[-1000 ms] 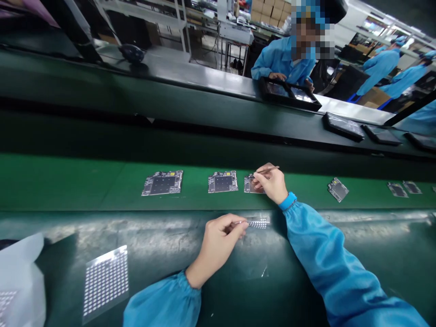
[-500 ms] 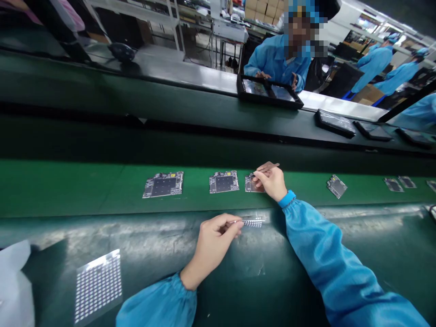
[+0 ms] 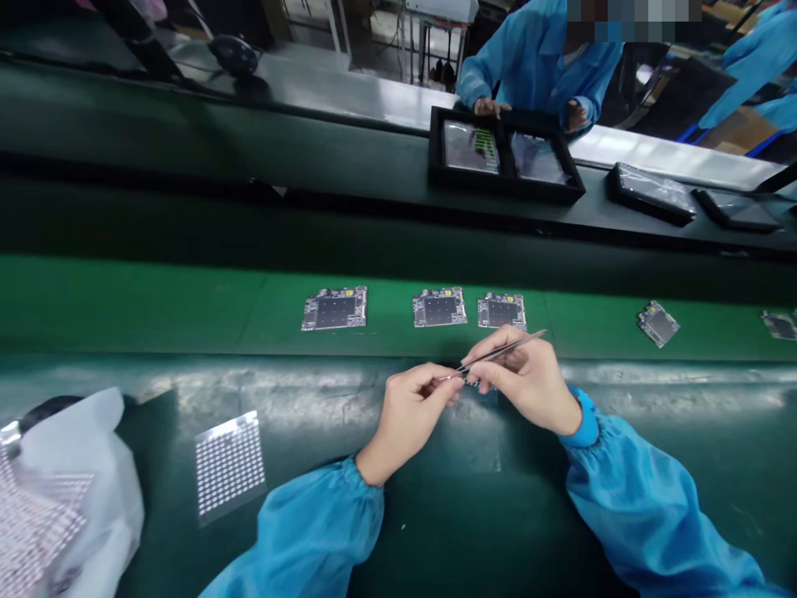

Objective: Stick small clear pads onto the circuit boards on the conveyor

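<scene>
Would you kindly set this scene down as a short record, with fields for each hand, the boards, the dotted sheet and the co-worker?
Left hand: pinching a small dotted strip, mostly hidden
Right hand: holding tweezers, tips close to the left fingertips
Circuit boards: three roughly in a row on the green surface beyond the hands, others farther right
Dotted sheet: flat on the dark bench, beside the left sleeve
Co-worker: across the line, hands near a black tray

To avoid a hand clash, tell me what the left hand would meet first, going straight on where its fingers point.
Likely the tweezers, their tips close by the left hand's fingertips, then the right hand; depth is unclear, so they may already touch.
</scene>
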A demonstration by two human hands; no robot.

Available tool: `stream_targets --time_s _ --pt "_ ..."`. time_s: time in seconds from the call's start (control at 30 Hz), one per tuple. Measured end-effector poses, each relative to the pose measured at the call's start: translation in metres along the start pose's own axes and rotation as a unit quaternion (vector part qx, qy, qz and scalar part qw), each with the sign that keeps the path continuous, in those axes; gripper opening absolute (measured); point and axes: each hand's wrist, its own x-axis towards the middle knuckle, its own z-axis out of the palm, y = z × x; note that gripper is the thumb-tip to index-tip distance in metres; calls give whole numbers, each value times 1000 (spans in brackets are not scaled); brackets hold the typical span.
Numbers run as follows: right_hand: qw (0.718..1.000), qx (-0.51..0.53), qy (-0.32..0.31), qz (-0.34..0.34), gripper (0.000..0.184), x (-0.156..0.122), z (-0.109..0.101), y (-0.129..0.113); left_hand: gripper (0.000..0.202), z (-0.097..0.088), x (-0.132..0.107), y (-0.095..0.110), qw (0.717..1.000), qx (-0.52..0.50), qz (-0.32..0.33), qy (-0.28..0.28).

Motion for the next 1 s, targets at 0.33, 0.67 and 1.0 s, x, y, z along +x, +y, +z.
stream_targets --time_s 0.33,0.67,1.0 --pt "1000 -17 -19 9 13 3 3 -1 10 1 0 2 1000 2 9 -4" --pt "999 29 -15 -3 17 4 2 -4 10 -1 0 1 1000 0 13 -7" --pt "995 43 87 0 33 110 -5 41 10 1 0 -2 1000 -10 13 -5"
